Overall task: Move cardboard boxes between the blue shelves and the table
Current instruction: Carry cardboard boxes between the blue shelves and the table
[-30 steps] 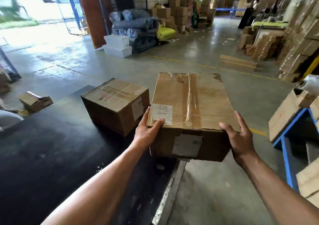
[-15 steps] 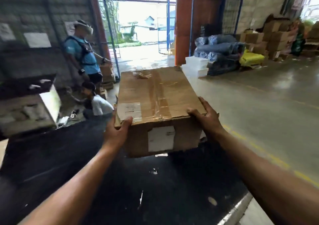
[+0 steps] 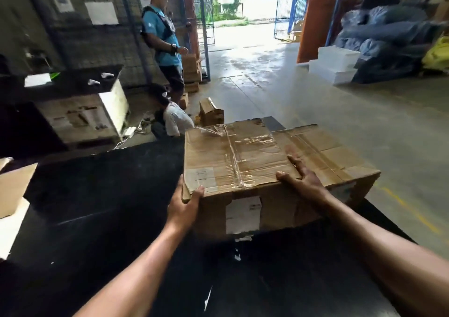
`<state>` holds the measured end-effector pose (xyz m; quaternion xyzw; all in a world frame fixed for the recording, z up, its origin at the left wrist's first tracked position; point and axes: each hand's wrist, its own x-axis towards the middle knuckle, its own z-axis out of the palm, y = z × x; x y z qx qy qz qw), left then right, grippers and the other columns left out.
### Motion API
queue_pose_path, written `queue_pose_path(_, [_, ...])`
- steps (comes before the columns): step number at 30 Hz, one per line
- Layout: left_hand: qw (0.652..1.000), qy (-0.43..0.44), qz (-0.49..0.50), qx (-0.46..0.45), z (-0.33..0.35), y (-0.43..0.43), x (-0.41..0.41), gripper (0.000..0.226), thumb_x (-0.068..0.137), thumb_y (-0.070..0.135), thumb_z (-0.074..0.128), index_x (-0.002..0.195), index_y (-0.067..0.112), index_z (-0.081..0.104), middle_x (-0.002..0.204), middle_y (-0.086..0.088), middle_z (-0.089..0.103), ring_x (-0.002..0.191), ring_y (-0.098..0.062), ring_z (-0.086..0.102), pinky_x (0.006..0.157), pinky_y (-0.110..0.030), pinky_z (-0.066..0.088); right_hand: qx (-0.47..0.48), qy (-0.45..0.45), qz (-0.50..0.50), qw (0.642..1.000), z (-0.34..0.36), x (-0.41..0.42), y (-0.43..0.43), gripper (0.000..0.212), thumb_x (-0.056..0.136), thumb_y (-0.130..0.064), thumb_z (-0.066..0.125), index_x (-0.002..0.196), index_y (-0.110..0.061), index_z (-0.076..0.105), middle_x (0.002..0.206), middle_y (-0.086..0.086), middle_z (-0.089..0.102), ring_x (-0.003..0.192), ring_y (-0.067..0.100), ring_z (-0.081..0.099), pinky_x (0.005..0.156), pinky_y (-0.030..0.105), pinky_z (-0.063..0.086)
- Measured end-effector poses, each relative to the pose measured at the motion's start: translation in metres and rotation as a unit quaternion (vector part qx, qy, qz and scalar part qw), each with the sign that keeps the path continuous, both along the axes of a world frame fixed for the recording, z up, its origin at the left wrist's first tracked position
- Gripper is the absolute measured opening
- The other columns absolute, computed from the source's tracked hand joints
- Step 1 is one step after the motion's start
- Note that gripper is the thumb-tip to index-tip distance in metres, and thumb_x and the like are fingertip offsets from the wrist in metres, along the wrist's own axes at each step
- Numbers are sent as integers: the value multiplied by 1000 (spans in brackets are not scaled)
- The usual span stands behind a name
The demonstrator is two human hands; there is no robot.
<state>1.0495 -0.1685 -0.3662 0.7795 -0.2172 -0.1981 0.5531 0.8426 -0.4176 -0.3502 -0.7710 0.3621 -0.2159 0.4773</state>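
Note:
A taped cardboard box point(image 3: 243, 156) with white labels is down at the black table point(image 3: 97, 219), its bottom edge against the tabletop. My left hand point(image 3: 184, 205) grips its near left corner, thumb on the top edge. My right hand point(image 3: 303, 178) lies flat along the box's right top edge, with the fingers straight. A second cardboard box point(image 3: 340, 156) stands right beside it on the right, touching or nearly so. The blue shelves are out of view.
Part of another carton point(image 3: 12, 185) shows at the table's left edge. Beyond the table a person in a blue shirt point(image 3: 162, 37) stands and another person point(image 3: 175, 120) crouches by a small open box point(image 3: 211, 112). White crates point(image 3: 335, 64) and wrapped bundles sit far right.
The view has swung left and dipped. The box came down from the air onto the table beside the second box. My right hand shifted from the box's side up onto its top.

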Motion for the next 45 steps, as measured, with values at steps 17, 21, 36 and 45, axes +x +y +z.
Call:
queue_pose_path(17, [970, -56, 43, 231, -60, -60, -24, 80, 96, 40, 60, 162, 24, 16, 165, -7, 28, 150, -27, 28, 121, -38, 24, -211, 303, 140, 919, -74, 10, -65, 79, 96, -60, 42, 159, -23, 13, 168, -3, 1, 154, 17, -7, 121, 50, -6])
queue_pose_path(21, [973, -145, -26, 180, -14, -99, -27, 81, 91, 45, 65, 160, 29, 24, 165, -9, 27, 151, -30, 24, 123, -45, 23, -175, 244, 130, 945, -25, -14, -63, 74, 93, -44, 61, 156, -22, 27, 164, 5, 26, 152, 24, 20, 122, 49, 17])
queue_pose_path(36, [682, -176, -708, -44, 80, -188, -438, 79, 83, 52, 71, 153, 30, 41, 150, -3, 53, 131, -24, 56, 106, -37, 47, -115, 266, -434, 853, 112, -424, 180, 63, 88, -34, 70, 146, -26, 48, 142, 3, 59, 131, 19, 54, 105, 24, 41])
queue_pose_path(45, [310, -109, -922, -207, 168, 145, -768, 65, 90, 32, 74, 149, 19, 49, 134, -3, 65, 121, -19, 63, 103, -30, 46, -77, 281, -797, 529, 193, -571, 636, 56, 88, -19, 72, 140, -13, 53, 136, 7, 62, 125, 20, 59, 108, 39, 44])
